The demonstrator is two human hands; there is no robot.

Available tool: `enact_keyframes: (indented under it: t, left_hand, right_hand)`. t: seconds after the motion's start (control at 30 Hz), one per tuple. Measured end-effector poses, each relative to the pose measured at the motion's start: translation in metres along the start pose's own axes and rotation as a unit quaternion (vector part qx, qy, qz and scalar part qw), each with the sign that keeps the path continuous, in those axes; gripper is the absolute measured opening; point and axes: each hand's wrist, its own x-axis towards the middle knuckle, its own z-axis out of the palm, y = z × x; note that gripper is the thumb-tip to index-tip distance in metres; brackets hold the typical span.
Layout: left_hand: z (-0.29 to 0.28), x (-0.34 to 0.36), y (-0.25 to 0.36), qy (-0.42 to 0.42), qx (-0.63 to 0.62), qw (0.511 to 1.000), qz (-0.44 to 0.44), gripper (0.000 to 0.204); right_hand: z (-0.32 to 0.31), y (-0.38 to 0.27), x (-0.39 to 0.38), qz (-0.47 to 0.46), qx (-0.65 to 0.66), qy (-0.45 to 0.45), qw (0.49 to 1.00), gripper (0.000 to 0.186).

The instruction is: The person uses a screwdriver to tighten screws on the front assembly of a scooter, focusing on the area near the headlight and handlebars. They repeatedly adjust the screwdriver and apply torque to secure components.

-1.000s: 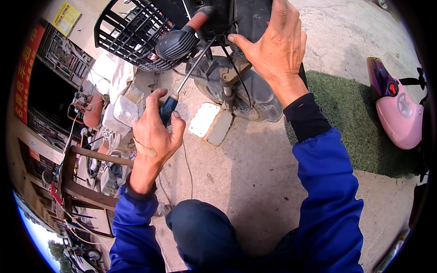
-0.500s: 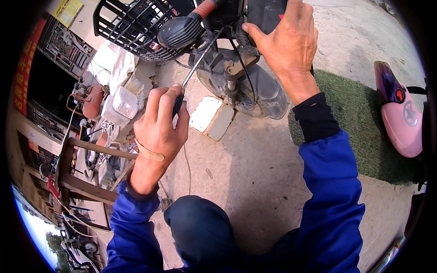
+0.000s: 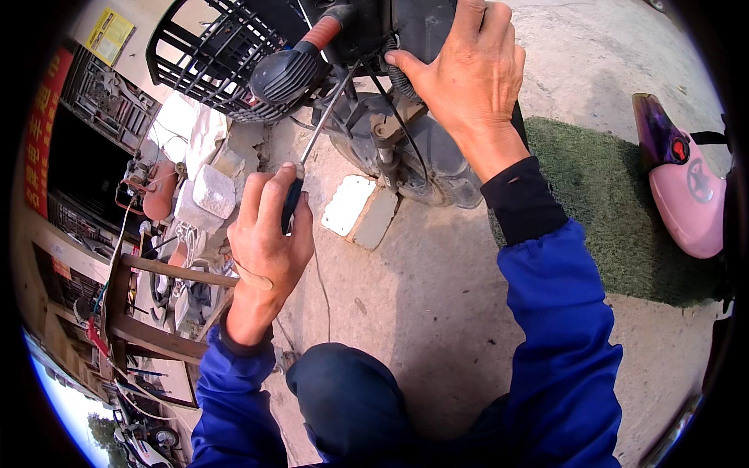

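My left hand [image 3: 268,226] is closed round the dark handle of a screwdriver [image 3: 321,125]. The long metal shaft slants up to the front of a scooter, where its tip meets dark parts below the handlebar; the exact contact point is too small to make out. At the top, my right hand [image 3: 474,78] grips the black panel [image 3: 425,30] of the scooter, its thumb by a ribbed black cable sleeve [image 3: 402,78]. Some fingertips run out at the picture's upper edge. Below sit the front fork [image 3: 385,148] and the dark mudguard [image 3: 445,148].
A black basket [image 3: 222,58] and a ribbed hand guard [image 3: 285,76] flank the screwdriver. A white-topped block [image 3: 349,204] lies beside the wheel. Right: a green mat [image 3: 585,203] and a pink scooter seat [image 3: 690,207]. Left: a wooden frame [image 3: 156,339] and clutter.
The scooter and both hands appear slightly further left in the picture. My left hand sits a little lower, still holding the screwdriver, and more of its handle shows. The right hand keeps its hold.
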Motion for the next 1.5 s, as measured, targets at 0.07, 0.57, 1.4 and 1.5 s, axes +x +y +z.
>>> enact_keyframes:
  t: [0.07, 0.57, 1.4, 1.5]
  left_hand:
    - [-0.003, 0.004, 0.018, -0.019, 0.085, 0.996, -0.005, 0.034]
    - [-0.004, 0.011, -0.010, -0.039, -0.259, 0.965, -0.035, 0.036]
    - [-0.013, 0.006, -0.009, -0.095, -0.293, 0.913, -0.268, 0.039]
    - [-0.015, 0.011, -0.016, -0.103, -0.444, 0.837, -0.304, 0.035]
  right_hand:
    - [0.001, 0.004, 0.002, 0.007, 0.009, -0.004, 1.000, 0.121]
    - [0.001, 0.008, 0.010, 0.029, 0.104, -0.010, 0.994, 0.093]
    - [-0.020, 0.006, 0.013, -0.017, 0.127, 0.044, 0.991, 0.082]
    - [-0.028, 0.007, 0.008, -0.215, 0.040, 0.190, 0.957, 0.065]
